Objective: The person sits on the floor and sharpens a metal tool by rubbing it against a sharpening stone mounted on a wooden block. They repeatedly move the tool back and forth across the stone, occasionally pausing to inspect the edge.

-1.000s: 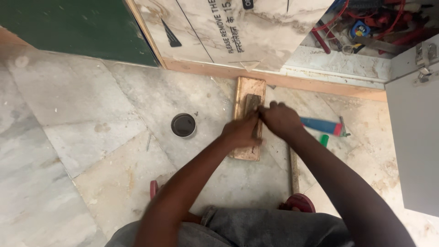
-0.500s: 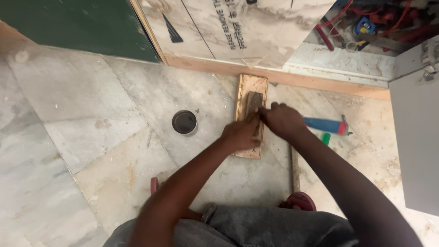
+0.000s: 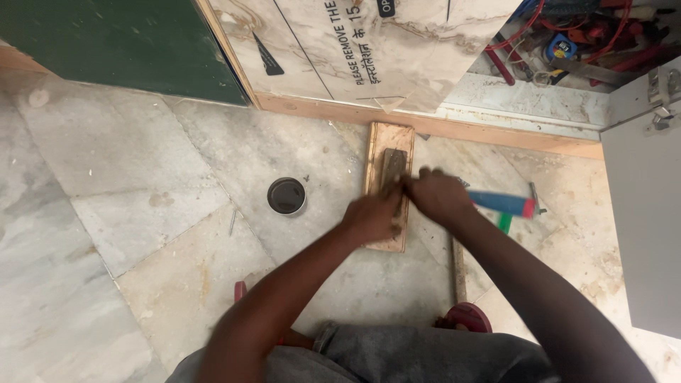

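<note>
Head view, hands [image 3: 408,206] gripping grey stone [image 3: 394,167], flat wooden board [image 3: 387,138]

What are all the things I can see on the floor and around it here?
wooden board: one, light brown, flat on the floor below the wall.
dark block: one, grey-brown, on the wooden board, under both hands.
round tin: one, dark inside, on the floor left of the board.
hammer: one, blue and red handle, right of the hands.
green piece: one, just below the hammer.
green panel: one, dark green, top left.
marble-look panel: one, cream, top centre.
tool pile: several, red and blue, top right.
grey cabinet door: one, right edge.
left hand: one, on the block.
right hand: one, blurred, on the block.
</note>
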